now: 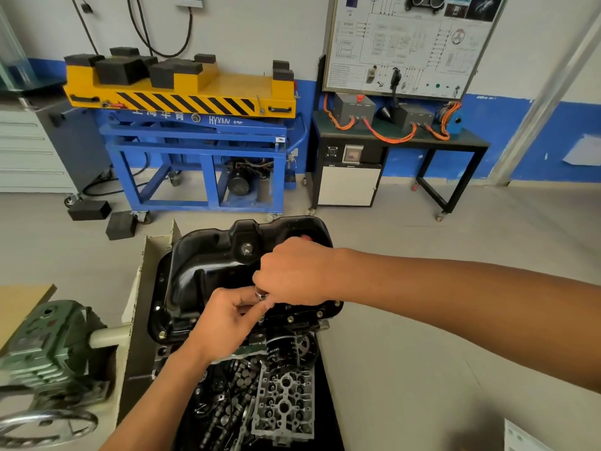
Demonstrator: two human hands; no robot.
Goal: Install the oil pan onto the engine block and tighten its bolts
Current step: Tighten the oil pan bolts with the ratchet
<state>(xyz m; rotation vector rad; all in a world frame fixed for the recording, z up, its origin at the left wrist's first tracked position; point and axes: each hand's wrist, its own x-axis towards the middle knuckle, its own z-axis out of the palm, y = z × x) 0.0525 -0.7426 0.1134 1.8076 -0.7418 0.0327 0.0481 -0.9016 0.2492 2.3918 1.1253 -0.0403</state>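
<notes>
Nearest the camera, a bare cylinder head point(283, 403) is lying among loose valve-train parts on a black mat.

Just beyond it, the oil pan point(201, 255) is sitting sump-up on the engine block point(292, 327), with its flange lying flat along the near edge.

**Step in hand:** bolt tightening appears to be going on at the near flange.
- The left hand point(227, 319) is reaching in from below. Its fingers are curled and pinching the slim stem of a socket driver point(262, 297), steadying it over a bolt position.
- The right hand point(294, 275) is coming across from the right. Its fingers are clenched round the driver's silver head.

**Next move:** judging from this, it is calling for the socket to be kept square on the bolt head while it is turned, and then for a shift to the neighbouring flange bolts point(291, 319).

**Condition of the pan:** it is showing glossy black with an oily sheen and a stepped, pressed shape. Several bolts are already sitting in the rim, but how tight they are cannot be told.

Farther off, a yellow lift table point(182, 89) and a wiring display board point(413, 43) are standing against the wall.
</notes>
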